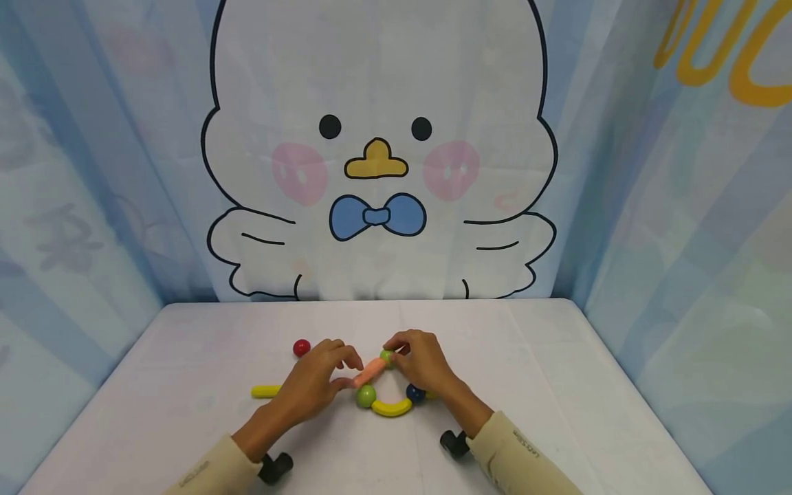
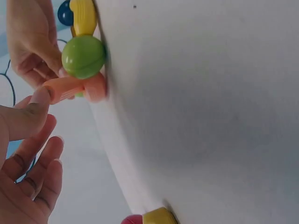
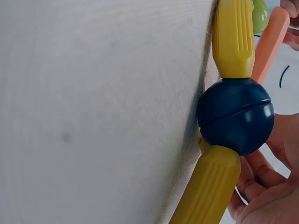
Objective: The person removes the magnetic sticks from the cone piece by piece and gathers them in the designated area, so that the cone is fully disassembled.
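My left hand [image 1: 312, 378] pinches one end of an orange toy rod [image 1: 369, 372] between thumb and finger. At the rod's far end, my right hand [image 1: 423, 359] holds a small green ball [image 1: 386, 356], partly covered by the fingers. A second, nearer green ball [image 1: 366, 395] joins a curved yellow rod [image 1: 392, 409], which runs to a dark blue ball [image 1: 415, 393]. From the blue ball [image 3: 236, 116] another yellow rod [image 3: 205, 186] extends in the right wrist view. A second orange piece [image 2: 96, 87] shows below the green ball [image 2: 84, 57] in the left wrist view.
A red ball [image 1: 301, 348] lies beyond my left hand, and a yellow rod [image 1: 265, 392] lies left of it, partly hidden by the wrist. The white table [image 1: 526, 426] meets a patterned curtain [image 1: 383, 261] at the back, with more curtain on both sides.
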`<action>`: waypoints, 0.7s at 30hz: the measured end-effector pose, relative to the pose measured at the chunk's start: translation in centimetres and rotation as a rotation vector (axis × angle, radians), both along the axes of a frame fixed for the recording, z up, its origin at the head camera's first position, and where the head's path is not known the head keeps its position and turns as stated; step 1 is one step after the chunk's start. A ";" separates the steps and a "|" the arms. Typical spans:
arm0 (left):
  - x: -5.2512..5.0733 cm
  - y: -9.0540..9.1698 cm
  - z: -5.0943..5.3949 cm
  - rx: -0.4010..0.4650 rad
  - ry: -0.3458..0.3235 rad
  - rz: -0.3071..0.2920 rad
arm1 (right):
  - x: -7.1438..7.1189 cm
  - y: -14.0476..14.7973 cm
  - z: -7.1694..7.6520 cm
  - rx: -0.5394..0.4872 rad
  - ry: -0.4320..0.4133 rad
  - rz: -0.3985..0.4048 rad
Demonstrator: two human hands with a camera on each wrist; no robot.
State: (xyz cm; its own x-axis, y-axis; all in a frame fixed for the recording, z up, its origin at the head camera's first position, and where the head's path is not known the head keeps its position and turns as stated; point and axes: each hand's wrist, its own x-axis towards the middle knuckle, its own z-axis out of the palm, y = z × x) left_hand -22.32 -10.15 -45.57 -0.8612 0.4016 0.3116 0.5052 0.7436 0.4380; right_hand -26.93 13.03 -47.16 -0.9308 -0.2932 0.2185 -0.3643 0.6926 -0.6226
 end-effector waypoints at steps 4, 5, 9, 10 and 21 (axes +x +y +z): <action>-0.1 -0.4 -0.1 -0.008 -0.031 0.002 | 0.0 -0.1 -0.1 0.002 -0.006 -0.004; -0.1 -0.4 -0.2 -0.015 -0.041 -0.006 | 0.0 -0.1 -0.1 0.003 -0.004 -0.004; 0.0 -0.1 -0.6 -0.036 -0.073 -0.044 | 0.1 0.0 -0.1 0.013 0.006 0.003; 0.0 0.0 -0.6 -0.036 -0.070 -0.054 | 0.1 0.0 -0.1 0.017 0.008 0.004; -0.5 1.0 -0.6 -0.027 -0.015 0.009 | -0.1 -0.1 -0.1 0.028 0.019 0.018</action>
